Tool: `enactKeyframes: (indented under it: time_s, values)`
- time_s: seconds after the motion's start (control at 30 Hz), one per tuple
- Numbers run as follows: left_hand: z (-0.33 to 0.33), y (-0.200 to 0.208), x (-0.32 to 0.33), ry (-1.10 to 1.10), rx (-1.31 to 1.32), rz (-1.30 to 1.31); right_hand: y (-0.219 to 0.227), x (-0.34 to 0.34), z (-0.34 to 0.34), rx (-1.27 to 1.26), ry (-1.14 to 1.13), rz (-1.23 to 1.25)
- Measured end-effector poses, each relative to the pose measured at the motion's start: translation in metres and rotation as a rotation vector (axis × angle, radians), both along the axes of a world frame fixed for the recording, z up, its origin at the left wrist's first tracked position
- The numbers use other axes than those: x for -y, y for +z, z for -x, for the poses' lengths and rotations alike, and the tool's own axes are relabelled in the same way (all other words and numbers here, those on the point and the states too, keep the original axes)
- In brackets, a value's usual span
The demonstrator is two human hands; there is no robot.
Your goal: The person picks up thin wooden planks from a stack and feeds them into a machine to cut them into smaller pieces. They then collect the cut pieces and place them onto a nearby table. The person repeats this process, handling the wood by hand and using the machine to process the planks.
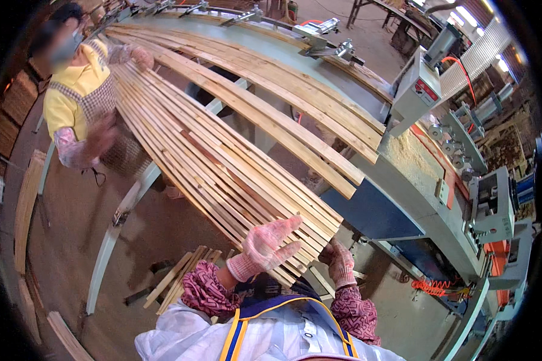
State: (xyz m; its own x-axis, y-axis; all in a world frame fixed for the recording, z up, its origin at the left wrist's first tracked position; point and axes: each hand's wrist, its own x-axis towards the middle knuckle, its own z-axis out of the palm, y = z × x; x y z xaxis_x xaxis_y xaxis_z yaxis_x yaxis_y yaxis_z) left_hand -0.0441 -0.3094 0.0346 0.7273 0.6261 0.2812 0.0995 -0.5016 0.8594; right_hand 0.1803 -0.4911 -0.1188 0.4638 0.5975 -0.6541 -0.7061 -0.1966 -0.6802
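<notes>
A wide layer of long, narrow wooden strips (223, 162) lies side by side, its near end in front of my body. My left hand (264, 248), in a pale pinkish work glove, rests over the near ends with its fingers stretched out and thumb apart. My right hand (339, 262), gloved too, is at the right corner of the strip ends. Its fingers are curled against the edge and partly hidden under the wood. Beyond a gap, several more wooden boards (271, 102) lie on the machine's bed.
A co-worker (84, 102) in yellow with a checked apron stands at the far left by the strips' other end. A woodworking machine (427, 90) with sawdust (412, 159) stands at right. Curved metal supports (117, 222) hold the strips. Loose wood offcuts (180, 277) lie on the floor.
</notes>
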Motion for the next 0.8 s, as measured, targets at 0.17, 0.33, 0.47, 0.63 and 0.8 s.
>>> enactKeyframes:
  time_s: [0.17, 0.33, 0.47, 0.63, 0.8]
  values:
    - [-0.002, -0.022, 0.017, 0.01, 0.113, 0.201, 0.044, -0.012, 0.003, 0.038, -0.062, 0.114]
    - [-0.008, -0.023, 0.047, 0.088, 0.16, 0.296, 0.043, -0.024, -0.039, -0.009, -0.113, -0.041]
    - [-0.008, -0.018, 0.074, 0.275, 0.013, 0.182, 0.059, -0.042, -0.064, 0.18, -0.014, -0.161]
    - [-0.009, -0.076, 0.078, 0.361, 0.271, 0.311, 0.046, -0.106, -0.102, 0.36, 0.056, -0.266]
    - [0.014, -0.102, 0.054, 0.661, -0.071, 0.044, 0.092, -0.174, -0.073, 0.608, 0.066, -0.505]
